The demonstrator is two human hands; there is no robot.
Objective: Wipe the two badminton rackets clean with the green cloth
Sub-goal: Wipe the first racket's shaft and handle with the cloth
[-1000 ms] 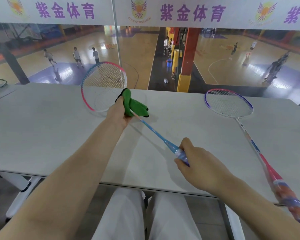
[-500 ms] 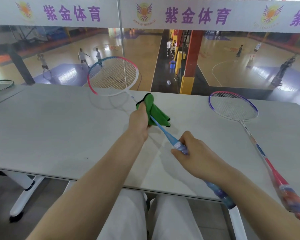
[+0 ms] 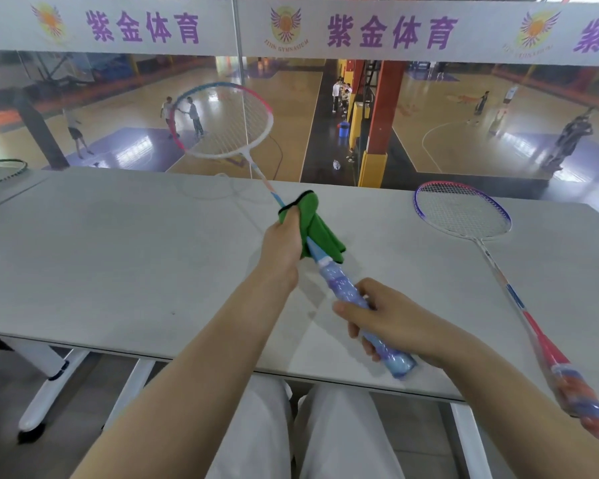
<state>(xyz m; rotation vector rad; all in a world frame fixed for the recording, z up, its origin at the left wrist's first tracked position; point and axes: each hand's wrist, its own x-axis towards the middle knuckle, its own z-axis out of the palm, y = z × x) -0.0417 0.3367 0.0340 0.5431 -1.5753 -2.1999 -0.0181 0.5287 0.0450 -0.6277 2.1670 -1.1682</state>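
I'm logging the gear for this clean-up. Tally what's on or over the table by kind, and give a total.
Rackets: 3. One held, one lying at the right, and one only partly in view at the far left edge.
Cloths: 1, green, in the left hand.
Total: 4 things.

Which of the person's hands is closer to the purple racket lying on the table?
Right. The right hand grips the lifted racket's handle, nearer the purple racket; the left hand holds the green cloth further away.
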